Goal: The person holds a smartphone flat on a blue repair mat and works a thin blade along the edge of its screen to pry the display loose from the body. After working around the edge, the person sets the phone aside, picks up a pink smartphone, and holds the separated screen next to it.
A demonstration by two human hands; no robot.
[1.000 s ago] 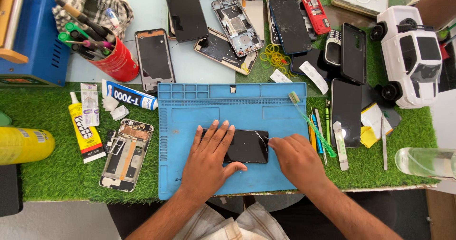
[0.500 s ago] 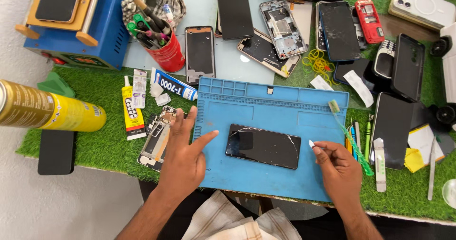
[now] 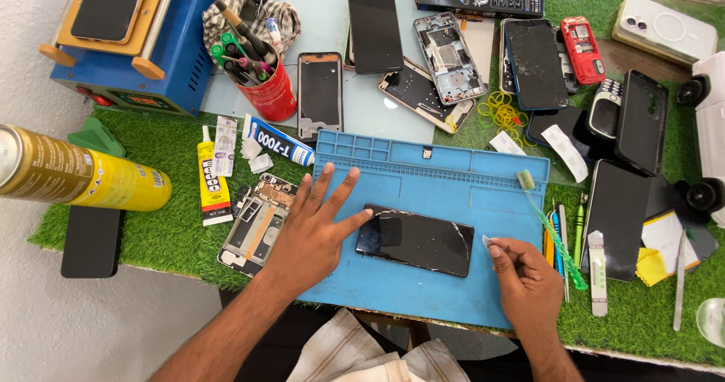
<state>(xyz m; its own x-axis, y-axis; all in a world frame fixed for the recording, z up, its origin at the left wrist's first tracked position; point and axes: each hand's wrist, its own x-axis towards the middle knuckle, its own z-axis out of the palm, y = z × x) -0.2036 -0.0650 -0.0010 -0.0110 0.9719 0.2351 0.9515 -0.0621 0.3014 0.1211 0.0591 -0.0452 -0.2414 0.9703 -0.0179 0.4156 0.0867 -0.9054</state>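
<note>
Phone: cracked black glass-faced smartphone (image 3: 417, 239), flat on blue silicone work mat (image 3: 453, 178); thin, stiff, slippery, likely fragile.
Left hand (image 3: 313, 235): fingers spread, fingertip steadying phone's near end.
Right hand (image 3: 529, 280): pinching small white pick (image 3: 486, 241), just beside opposite end.
Hold: best by edges.
</note>
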